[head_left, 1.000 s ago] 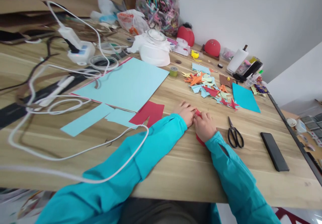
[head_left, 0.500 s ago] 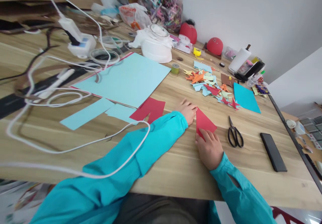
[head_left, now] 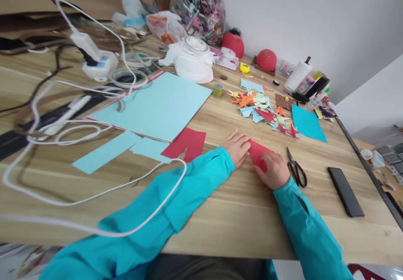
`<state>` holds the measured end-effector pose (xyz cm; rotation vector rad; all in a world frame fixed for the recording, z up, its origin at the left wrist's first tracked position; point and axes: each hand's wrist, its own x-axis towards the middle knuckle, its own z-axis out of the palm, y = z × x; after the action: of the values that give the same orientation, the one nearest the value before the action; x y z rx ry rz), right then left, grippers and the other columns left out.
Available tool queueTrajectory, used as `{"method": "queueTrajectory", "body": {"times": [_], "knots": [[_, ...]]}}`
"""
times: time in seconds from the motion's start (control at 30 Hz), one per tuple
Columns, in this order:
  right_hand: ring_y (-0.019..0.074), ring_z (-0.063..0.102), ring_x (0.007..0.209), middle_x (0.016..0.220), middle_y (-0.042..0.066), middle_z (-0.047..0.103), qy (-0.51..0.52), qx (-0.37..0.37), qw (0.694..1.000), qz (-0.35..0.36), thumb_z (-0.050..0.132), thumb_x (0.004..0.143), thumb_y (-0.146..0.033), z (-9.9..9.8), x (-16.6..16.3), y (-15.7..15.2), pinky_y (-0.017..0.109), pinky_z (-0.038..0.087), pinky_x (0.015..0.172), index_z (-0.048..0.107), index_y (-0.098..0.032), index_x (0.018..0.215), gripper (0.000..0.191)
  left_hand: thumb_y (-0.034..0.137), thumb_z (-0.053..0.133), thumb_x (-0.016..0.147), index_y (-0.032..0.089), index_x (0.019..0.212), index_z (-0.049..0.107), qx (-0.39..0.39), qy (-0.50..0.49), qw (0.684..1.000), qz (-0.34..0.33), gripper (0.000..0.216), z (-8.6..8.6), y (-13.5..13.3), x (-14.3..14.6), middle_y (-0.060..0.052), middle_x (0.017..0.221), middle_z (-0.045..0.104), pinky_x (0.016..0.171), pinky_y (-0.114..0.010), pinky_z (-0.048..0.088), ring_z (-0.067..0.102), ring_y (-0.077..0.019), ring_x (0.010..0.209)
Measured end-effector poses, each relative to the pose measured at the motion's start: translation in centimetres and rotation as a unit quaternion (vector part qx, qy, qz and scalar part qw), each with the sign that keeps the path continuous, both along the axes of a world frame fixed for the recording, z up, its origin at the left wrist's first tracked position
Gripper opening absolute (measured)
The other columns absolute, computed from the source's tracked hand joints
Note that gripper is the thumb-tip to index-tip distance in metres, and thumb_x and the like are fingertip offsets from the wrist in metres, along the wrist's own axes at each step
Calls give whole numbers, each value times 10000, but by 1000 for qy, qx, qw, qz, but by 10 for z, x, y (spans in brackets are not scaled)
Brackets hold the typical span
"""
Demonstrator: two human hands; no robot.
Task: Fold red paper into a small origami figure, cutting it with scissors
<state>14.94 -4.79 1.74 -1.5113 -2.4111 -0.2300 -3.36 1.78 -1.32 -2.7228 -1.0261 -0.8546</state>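
Observation:
A small folded piece of red paper lies on the wooden table between my two hands. My left hand rests at its left edge with fingers spread flat. My right hand presses down on the paper's right part with curled fingers. Both arms wear teal sleeves. Black scissors lie just right of my right hand.
A large light blue sheet and a cut red sheet lie to the left. A pile of folded coloured paper shapes, a teal sheet, a black phone, white cables and a white bowl-like container also sit on the table.
My right hand moved from the paper's near corner up onto its right side. The red paper now lies lower and flatter between the hands. My left hand's fingers spread out.

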Motion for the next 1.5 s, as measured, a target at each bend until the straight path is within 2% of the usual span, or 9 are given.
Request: {"method": "queueTrajectory", "body": {"times": [0.27,0.5,0.67,0.87,1.0,1.1,1.2,1.37,1.5], "knots": [[213,573,933,993,106,653,84,-6,996,2,490,840,-288,-8,-8,-7,317,447,830,606,-141,996,244,263,456,832,146,903,641,-35,62,995,-71,230,-1,-18,12,-112,953,653,773,-374,422,552,-225,897],[249,566,1009,1061,131,641,150,41,985,-77,481,840,-259,-12,13,2,398,448,866,581,-151,1091,292,592,577,651,78,1093,576,-62,52,993,-89,678,13,-39,12,-159,943,601,866,-453,383,504,-298,949],[227,615,841,989,140,652,244,11,968,-64,451,825,-200,-21,12,4,373,512,764,561,-142,1119,319,507,589,649,106,1031,617,-55,41,994,-89,555,14,-40,12,-151,938,601,881,-466,393,524,-303,939],[185,625,743,930,98,674,392,-61,914,-83,471,809,-213,-14,13,1,305,518,641,625,-174,1003,251,260,555,659,111,957,640,-29,15,991,-132,344,5,-34,6,-141,938,638,943,-460,398,573,-269,934],[219,603,929,984,74,663,445,-130,886,4,475,741,-181,-6,18,0,354,486,797,651,-198,980,297,163,464,768,149,881,651,2,-114,983,-141,219,-3,-19,0,-102,915,677,871,-401,474,618,-206,866],[246,544,1044,1072,73,613,483,-80,872,-11,474,662,-144,-6,17,0,385,456,853,654,-214,985,376,128,470,775,154,915,659,7,-205,970,-134,237,2,-12,-5,-115,964,666,781,-367,512,607,-208,896],[240,569,977,1043,68,602,547,-70,833,-41,562,641,-159,-8,15,2,361,488,774,635,-231,1016,389,119,487,790,164,933,680,-30,-267,956,-114,245,12,-13,-7,-118,992,624,732,-330,518,589,-182,857],[213,641,772,832,49,686,656,-184,732,12,751,606,-322,-13,14,7,347,521,715,661,-225,956,375,113,471,822,165,916,711,-103,-305,938,-129,263,19,-18,-6,-76,856,541,570,-215,489,545,-95,652],[216,650,785,823,49,703,684,-159,712,8,796,557,-366,-14,14,9,336,539,721,712,-225,766,265,107,475,824,163,973,707,-148,-305,930,-144,281,14,-16,-5,-83,814,585,605,-218,493,586,-120,700]]}}
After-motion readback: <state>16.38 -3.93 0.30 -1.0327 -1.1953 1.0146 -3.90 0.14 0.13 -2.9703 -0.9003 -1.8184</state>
